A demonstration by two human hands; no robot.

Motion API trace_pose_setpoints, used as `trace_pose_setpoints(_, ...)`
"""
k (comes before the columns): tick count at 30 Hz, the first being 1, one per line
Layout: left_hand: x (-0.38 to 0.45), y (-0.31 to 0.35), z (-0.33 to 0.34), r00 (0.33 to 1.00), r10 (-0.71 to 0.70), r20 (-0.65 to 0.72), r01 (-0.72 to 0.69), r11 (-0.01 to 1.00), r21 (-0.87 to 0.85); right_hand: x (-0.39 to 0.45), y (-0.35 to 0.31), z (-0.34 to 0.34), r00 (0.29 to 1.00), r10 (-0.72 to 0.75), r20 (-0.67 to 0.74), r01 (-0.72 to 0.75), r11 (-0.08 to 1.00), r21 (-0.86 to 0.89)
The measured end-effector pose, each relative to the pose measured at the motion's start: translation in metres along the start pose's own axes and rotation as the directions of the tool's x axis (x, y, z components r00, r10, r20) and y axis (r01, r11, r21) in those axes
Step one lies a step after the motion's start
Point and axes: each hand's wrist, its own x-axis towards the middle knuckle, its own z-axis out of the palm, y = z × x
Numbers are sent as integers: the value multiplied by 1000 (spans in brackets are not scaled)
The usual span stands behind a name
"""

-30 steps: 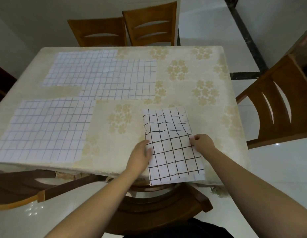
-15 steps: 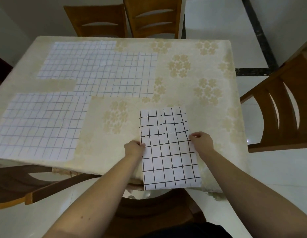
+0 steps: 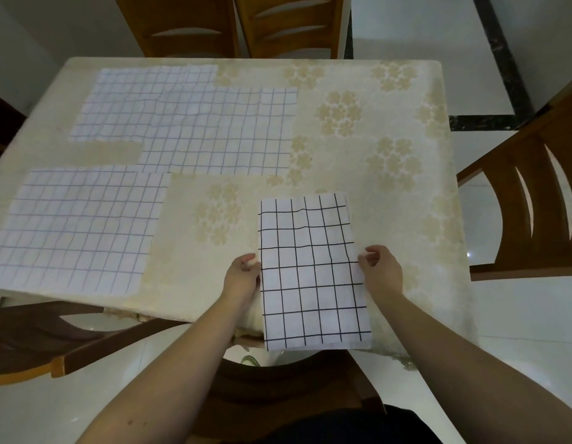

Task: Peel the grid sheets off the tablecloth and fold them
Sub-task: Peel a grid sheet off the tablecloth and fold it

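On the left of the table (image 3: 390, 302), three grid sheets are seen lying flat on the tablecloth (image 3: 368, 174): a near-left sheet (image 3: 76, 229), a far-left sheet (image 3: 143, 100) and a middle sheet (image 3: 220, 133) that overlaps the far one. These are judged not yet peeled.

Toward the near edge, the left hand (image 3: 243, 274) is set against the left edge of the folded grid sheet (image 3: 310, 270). A second ago its fingers lay over the sheet's face; they have since been drawn back to the edge. The grip there appears to be a pinch on that edge, though the fingertips are partly hidden and this cannot be told for certain.

The folded sheet itself now lies straighter and flatter than before, its lower end hanging past the table's near edge. From this it is judged that the fold has been squared up and that a further fold, or setting it aside, may come next.

On its right edge, the right hand (image 3: 380, 267) is held with thumb and fingers pinching the sheet, much as it was earlier.

No containers are seen; wooden chairs (image 3: 534, 200) stand around the table.
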Motion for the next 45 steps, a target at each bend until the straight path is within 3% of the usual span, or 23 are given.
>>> trace_pose_setpoints(2, -1, 1, -2, 996, -45, 76, 50, 996, -68, -2, -2, 4, 1000, -10, 14, 10, 1000, -8)
trace_pose_setpoints(6, -3, 0, -7, 974, -25, 223, 26, 1000, 1, -5, -4, 8, 999, 35, 28, -36, 998, 60)
trace_pose_setpoints(9, -7, -2, -6, 960, -38, 278, 32, 999, 28, -5, -4, 9, 998, 59, 39, -63, 992, 106)
trace_pose_setpoints(12, -6, -7, -8, 950, -65, 304, 87, 994, -59, -7, -4, 9, 997, 59, 56, -64, 993, 103)
trace_pose_setpoints(17, -6, -6, -13, 961, -133, 241, 149, 987, -52, -11, -5, 10, 995, 68, 67, -75, 992, 102)
trace_pose_setpoints(23, -13, 10, -12, 981, -94, 168, 118, 983, -143, -17, -8, 10, 995, 75, 71, -83, 988, 128)
trace_pose_setpoints(28, -24, 21, -22, 976, 135, 168, -125, 989, -73, -24, -8, 11, 992, 83, 90, -95, 987, 129)
trace_pose_setpoints(34, -45, 45, -34, 882, 393, 259, -421, 905, 61, -31, -13, 20, 987, 124, 107, -144, 967, 208)
trace_pose_setpoints(40, -70, 76, -43, 836, 498, 229, -528, 845, 89, -40, -23, 27, 951, 148, 271, -247, 892, 380)
trace_pose_setpoints(43, -77, 85, -50, 799, 550, 242, -579, 812, 67, -43, -31, 26, 927, 151, 345, -320, 798, 510)
trace_pose_setpoints(45, -78, 88, -55, 783, 571, 247, -605, 791, 88, -46, -35, 22, 944, 77, 322, -263, 764, 589)
